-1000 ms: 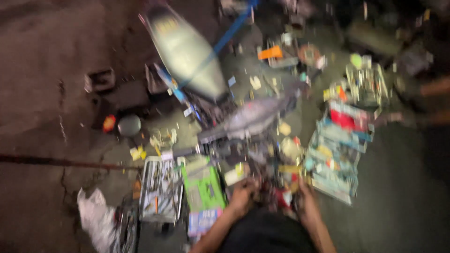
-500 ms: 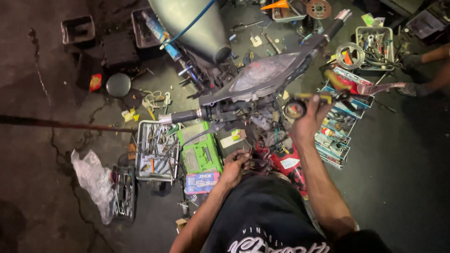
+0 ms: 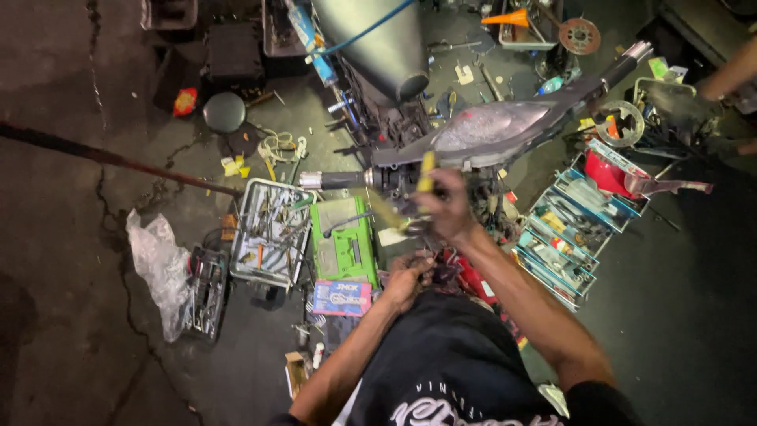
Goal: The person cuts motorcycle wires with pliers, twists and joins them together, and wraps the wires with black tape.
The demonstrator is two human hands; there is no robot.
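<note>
The right hand [image 3: 451,207] was clenched around a yellow-handled tool [image 3: 426,172], its handle standing up out of the fist just below the grey handlebar cover [image 3: 493,130] of a stripped scooter. The tool's working end was blurred, so its kind could not be told. The left hand [image 3: 408,278] was lower, closer to the body, its fingers curled on dark parts beside a red piece [image 3: 473,278]; whether it gripped anything there could not be made out. The handlebar cover ran from a black left grip [image 3: 335,180] up to the right bar end [image 3: 635,54], and a silver-grey body panel [image 3: 378,43] lay beyond it with a blue hose [image 3: 364,30] crossing it. On the concrete floor [image 3: 71,315] to the left of the hands sat a green case [image 3: 343,241], touching a metal tray of hand tools [image 3: 272,229]. A small blue and pink box [image 3: 341,298] lay just beneath the green case. Farther left were a crumpled clear plastic bag [image 3: 158,264] and a long dark rod [image 3: 110,158]. To the right stood an opened blue tiered toolbox [image 3: 572,233], with a brake disc [image 3: 579,35] well above it.
</note>
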